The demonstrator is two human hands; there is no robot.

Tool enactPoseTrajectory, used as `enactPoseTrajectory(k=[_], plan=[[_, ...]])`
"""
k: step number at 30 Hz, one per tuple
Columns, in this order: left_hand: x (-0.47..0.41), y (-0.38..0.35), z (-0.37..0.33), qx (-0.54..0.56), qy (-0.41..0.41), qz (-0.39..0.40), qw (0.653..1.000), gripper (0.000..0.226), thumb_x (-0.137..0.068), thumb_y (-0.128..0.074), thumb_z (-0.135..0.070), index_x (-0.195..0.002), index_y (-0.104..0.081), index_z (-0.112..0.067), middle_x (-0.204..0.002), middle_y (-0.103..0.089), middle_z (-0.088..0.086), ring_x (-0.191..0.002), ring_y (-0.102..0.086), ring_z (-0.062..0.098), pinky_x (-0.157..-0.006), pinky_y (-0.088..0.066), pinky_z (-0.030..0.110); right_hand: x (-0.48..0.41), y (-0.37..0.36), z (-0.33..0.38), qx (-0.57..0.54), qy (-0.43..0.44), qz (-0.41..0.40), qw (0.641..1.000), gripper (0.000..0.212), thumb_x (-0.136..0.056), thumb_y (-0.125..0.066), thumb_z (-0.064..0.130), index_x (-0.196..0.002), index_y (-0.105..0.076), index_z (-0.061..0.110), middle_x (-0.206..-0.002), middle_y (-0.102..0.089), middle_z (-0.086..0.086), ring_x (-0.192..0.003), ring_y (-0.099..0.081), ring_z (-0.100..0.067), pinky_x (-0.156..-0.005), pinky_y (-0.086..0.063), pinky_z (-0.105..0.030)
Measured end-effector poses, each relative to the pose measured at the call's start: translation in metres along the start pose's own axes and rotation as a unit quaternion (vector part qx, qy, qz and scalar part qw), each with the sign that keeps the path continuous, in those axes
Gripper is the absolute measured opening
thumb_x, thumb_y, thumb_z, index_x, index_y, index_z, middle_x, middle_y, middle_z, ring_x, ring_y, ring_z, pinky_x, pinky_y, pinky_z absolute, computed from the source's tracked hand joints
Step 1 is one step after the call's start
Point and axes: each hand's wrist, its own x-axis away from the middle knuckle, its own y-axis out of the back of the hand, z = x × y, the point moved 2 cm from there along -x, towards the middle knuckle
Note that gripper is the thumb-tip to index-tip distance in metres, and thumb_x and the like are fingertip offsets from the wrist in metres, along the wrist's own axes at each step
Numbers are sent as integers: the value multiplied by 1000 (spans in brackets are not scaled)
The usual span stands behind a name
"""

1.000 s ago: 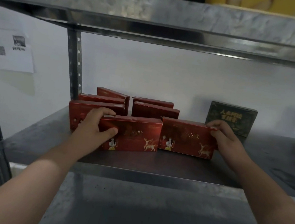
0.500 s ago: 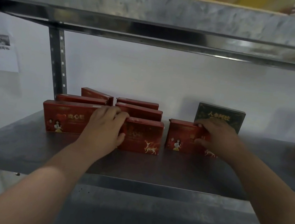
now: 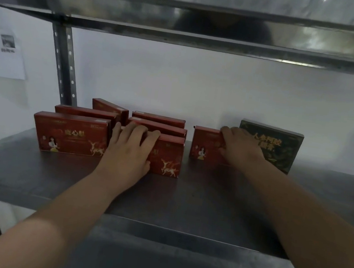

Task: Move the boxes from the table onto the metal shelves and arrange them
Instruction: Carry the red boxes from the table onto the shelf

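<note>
The left hand (image 3: 128,149) grips the middle red box (image 3: 168,155) and the right hand (image 3: 241,149) the right red box (image 3: 204,143) on the metal shelf (image 3: 195,204); best slide both gently, upright, into line with the left red box (image 3: 69,134).

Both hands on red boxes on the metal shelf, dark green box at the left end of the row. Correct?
No: the head view shows the dark green box at the right end, behind the right hand. Left hand and right hand each grip a red box on the metal shelf.
</note>
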Motion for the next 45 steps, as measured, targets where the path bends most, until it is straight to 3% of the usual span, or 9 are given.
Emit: enactPoseTrajectory(k=[8, 13, 17, 20, 25, 28, 32, 37, 45], plan=[[0, -4, 0, -13, 30, 24, 999, 83, -76, -74, -27, -150, -37, -14, -141, -45, 18, -141, -31, 43, -114, -22, 66, -25, -21, 0, 14, 1, -4, 1000, 54, -93, -60, 32, -140, -41, 12, -130, -56, -19, -122, -53, -38, -108, -39, -51], [4, 3, -2, 12, 34, 14, 999, 84, -81, -67, -35, -154, -29, -18, -149, -38, 18, -144, -25, 42, -116, -21, 64, -10, -12, 0, -9, 2, 13, 1000, 66, -99, -48, 38, -156, -23, 18, -158, -31, -19, -149, -22, -37, -122, -17, -57], [21, 17, -5, 53, 4, -29, 998, 60, -81, -59, -37, -136, -52, -12, -129, -50, 15, -125, -42, 37, -107, -35, 55, 35, 14, 16, -49, 36, 10, 998, 57, -96, -52, 37, -148, -43, 18, -148, -47, -15, -138, -42, -35, -113, -37, -50], [44, 21, -8, 134, 0, 71, 988, 46, -91, -44, -47, -124, -58, -18, -118, -54, 4, -113, -47, 26, -95, -45, 42, 84, 23, 29, -106, 22, 76, 991, 47, -97, -52, 42, -141, -52, 26, -136, -59, -4, -123, -55, -25, -103, -47, -40], [72, 25, -17, 166, -29, 269, 948, 62, -100, -21, -59, -152, -32, -28, -151, -36, 3, -139, -31, 27, -113, -30, 43, 162, 40, 64, -148, -7, 199, 969, 57, -98, -41, 63, -148, -43, 37, -146, -49, 7, -132, -46, -17, -108, -37, -32], [88, 31, -31, 135, -60, 263, 953, 72, -96, -2, -61, -157, -17, -26, -164, -19, 6, -150, -15, 32, -121, -14, 48, 203, 49, 81, -128, -36, 162, 978, 70, -94, -26, 69, -154, -35, 33, -160, -34, 3, -146, -31, -19, -118, -23, -33], [118, 41, -60, 122, -139, 245, 952, 71, -99, -19, -59, -158, 1, -24, -167, -1, 2, -152, 2, 27, -122, 1, 50, 268, 44, 99, -59, -28, 104, 992, 74, -91, -27, 67, -157, -26, 32, -163, -31, -7, -151, -25, -28, -121, -21, -48], [173, 55, -109, 201, -257, 148, 934, 71, -91, -36, -55, -150, -41, -17, -155, -40, 13, -146, -29, 36, -115, -29, 56, 368, 50, 115, -65, -70, 60, 994, 52, -90, -49, 42, -138, -57, 24, -139, -60, -7, -132, -53, -31, -105, -46, -47], [267, 49, -226, 304, -376, 224, 846, 51, -82, -50, -43, -121, -65, -15, -119, -66, 4, -112, -63, 28, -91, -52, 39, 527, 22, 107, -133, -187, 111, 967, 31, -88, -54, 33, -112, -70, 22, -97, -69, 3, -88, -66, -22, -68, -56, -34]])
